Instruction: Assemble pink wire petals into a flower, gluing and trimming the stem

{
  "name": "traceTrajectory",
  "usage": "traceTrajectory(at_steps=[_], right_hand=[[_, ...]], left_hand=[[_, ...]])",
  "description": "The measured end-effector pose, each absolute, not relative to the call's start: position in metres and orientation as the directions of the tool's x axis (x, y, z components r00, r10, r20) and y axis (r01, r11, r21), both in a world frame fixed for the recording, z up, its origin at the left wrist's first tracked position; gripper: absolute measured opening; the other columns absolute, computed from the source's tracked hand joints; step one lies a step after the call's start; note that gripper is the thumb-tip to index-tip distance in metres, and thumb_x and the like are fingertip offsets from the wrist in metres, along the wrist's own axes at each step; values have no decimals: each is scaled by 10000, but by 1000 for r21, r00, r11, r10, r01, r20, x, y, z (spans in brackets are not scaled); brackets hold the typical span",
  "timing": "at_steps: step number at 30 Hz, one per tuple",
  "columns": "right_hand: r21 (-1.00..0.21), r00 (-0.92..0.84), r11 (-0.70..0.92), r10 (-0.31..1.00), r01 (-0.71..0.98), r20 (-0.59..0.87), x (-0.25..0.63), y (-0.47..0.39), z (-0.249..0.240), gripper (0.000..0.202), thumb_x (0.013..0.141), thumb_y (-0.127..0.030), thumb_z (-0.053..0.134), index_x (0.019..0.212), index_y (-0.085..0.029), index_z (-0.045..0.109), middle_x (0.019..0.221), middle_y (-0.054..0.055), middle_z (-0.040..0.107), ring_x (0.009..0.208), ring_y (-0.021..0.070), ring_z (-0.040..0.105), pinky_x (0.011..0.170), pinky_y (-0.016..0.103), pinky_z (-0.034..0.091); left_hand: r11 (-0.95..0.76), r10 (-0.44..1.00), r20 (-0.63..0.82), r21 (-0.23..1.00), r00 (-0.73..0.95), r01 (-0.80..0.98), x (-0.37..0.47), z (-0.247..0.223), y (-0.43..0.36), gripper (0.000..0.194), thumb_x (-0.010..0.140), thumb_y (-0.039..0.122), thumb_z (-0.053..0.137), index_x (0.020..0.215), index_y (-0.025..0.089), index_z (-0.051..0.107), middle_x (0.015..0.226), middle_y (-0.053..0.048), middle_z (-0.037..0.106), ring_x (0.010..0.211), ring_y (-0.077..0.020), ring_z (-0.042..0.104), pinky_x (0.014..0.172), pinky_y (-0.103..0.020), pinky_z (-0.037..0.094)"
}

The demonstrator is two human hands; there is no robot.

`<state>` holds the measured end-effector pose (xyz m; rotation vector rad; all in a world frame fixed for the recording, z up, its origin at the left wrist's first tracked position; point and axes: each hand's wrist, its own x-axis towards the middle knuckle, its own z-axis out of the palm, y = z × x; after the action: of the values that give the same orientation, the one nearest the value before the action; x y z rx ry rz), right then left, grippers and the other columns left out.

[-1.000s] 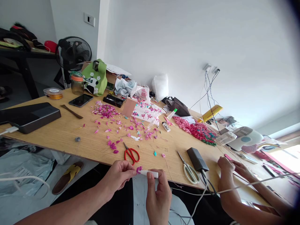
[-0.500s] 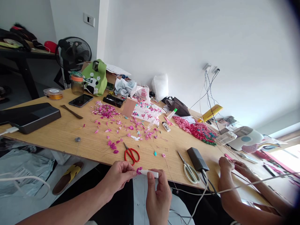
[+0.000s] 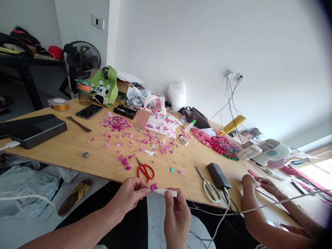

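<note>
Clock: 12 = straight ahead, read from my fingertips.

Tabletop (image 3: 109, 164): largest item; spans 9 through 12 to 3. Scattered magenta petals (image 3: 118, 121) heaped toward 11.

Right hand (image 3: 177, 216): partly curled, thumb and fingers closed on white tube. Left hand (image 3: 133, 193): fingers bent, thumb and forefinger pinched on petal cluster; the gripped end is hidden.

Pale-handled scissors (image 3: 211, 191) lie at 3, blades parted slightly. Red-handled scissors (image 3: 145, 172), smaller, at 11, just beside my left hand.

White tube (image 3: 161, 191): near level, narrow end pointing to 9, wide end to 3. Est. light, smooth, firmer than the petals; could slip or roll if pinched at the taper. Best hold: wide body, thumb on top, narrow end left free. Contents cannot be told; if squeezable, light pressure advised.

Petal cluster (image 3: 153, 187): smallest; at the tube's narrow end, contact or small gap unclear. Est. near weightless, soft, flimsy; may crease, tear or cling to skin. Best hold: the end toward 9, fingertips only, petal faces uncovered. Pressure on the outer petals would likely bend them.
</note>
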<state>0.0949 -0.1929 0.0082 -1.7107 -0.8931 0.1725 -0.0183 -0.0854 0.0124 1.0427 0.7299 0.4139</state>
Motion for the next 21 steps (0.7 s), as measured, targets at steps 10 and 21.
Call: traceTrajectory(at_steps=[10,21], right_hand=[[-990,820,106,556,89,133,96,-192,7,270,812,-451,609,777,-182,610,709,-13,571,685,130,513,653,227,425],[-910,635,288,771,-299,35,97,-184,-1,172,866,-351,588,884,-200,666,808,12,592,729,136,516,716,282,444]], left_hand=[[471,627,-358,881,692,30,-19,10,-86,278,659,398,693,674,151,565,485,93,395,364,-18,223,382,-209,80],[481,573,-342,876,745,32,-21,13,-89,290,659,392,715,638,152,553,494,85,414,360,-23,246,364,-210,100]])
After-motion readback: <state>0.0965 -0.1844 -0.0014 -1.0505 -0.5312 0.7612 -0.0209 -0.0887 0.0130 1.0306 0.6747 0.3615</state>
